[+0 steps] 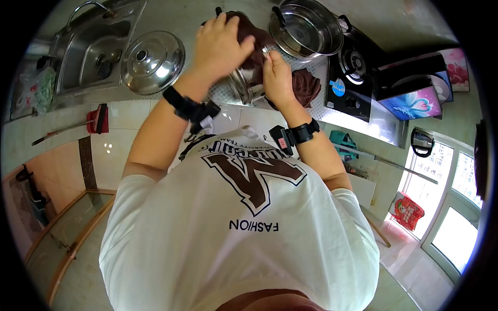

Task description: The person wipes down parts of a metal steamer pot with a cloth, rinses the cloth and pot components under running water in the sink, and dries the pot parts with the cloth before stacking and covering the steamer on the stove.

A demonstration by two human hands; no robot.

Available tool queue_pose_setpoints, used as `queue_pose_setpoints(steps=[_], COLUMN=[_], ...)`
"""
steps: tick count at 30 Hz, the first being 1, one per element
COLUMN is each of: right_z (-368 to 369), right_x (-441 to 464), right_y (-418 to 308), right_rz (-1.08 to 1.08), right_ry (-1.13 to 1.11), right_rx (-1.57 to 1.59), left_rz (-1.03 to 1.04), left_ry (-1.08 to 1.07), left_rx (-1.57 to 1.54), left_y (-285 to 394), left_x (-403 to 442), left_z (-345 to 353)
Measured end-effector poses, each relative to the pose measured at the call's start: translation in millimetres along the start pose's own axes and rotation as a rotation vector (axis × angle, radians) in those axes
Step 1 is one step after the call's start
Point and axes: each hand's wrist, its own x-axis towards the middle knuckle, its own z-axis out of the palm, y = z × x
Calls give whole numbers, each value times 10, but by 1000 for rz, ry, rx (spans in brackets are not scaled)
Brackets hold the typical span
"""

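Counted one left hand [219, 47] and one right hand [279, 78], plus two wristbands [302, 133] and one shirt [249, 254]. Made out two patches of brown cloth [306, 87], but could not tell one piece from two. Tallied at least two pots [305, 32], without settling an exact number amid the overlapping metal, and just one lid [153, 63]. Found one sink [80, 51], one tap [109, 13], one stove [361, 93], one burner [354, 64] in view and one round sticker [337, 87]. Noted one drain [100, 58] and one red bag [407, 211].
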Motion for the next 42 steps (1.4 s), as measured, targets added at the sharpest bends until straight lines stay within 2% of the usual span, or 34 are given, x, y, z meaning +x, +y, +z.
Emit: queue_pose_setpoints(steps=[2,4,5,6,9,12,14,16,18,19,20,22,23,24,26,27,30,32,34,36,38,40,42], right_z=[-52,-18,-10,-11,-7,44,30,31,22,-97,-193,-333,-281,-266,-180,-65,129,90,37,-31,-49,-49,-93], right_x=[-23,-17,5,31,48,110,125,199,291,330,278,162,58,8,-147,-206,-332,-332,-289,-279,-282,-267,-199], right_y=[-141,-101,-109,-120,-132,-47,-57,-1,105,44,63,163,427,389,261,364,187,203,90,-31,-37,-27,39], right_rz=[59,35,45,60,57,-73,-63,-56,-3,160,158,113,99,98,169,109,216,201,182,120,159,241,304], right_ry=[-40,-29,-28,-18,-5,52,-46,-44,-279,-465,-469,-552,-515,-521,-382,-353,-291,-287,-285,-289,-255,-195,-204], right_rx=[16,5,-7,-19,-13,9,122,59,317,444,441,-17,115,111,359,361,857,983,1107,653,664,687,773], left_rz=[-157,-491,-356,-434,17,268,281,236,180,141,100,65,2,-57,-36,-64,-96,-112,-254,-209,-166,53,274], left_ry=[-269,-708,-625,-666,-66,-14,-19,9,38,51,64,69,33,-8,-4,-23,-81,-121,-348,-348,-342,25,-18], left_rx=[-395,-926,-725,-619,-294,-167,-181,-183,-188,-217,-243,-252,-291,-333,-328,-347,-357,-348,-345,-341,-336,-317,-159], left_y=[-375,-644,-677,-513,-135,288,250,161,38,-58,-155,-328,-389,-425,-401,-330,-268,-272,-286,-339,-335,-199,41], left_x=[248,460,500,534,133,-387,-512,-373,-191,-91,0,160,219,265,319,341,415,471,558,550,467,199,-137], left_z=[203,250,375,226,84,-267,-276,-243,-133,-54,13,69,96,128,150,137,147,168,147,193,267,194,-128])
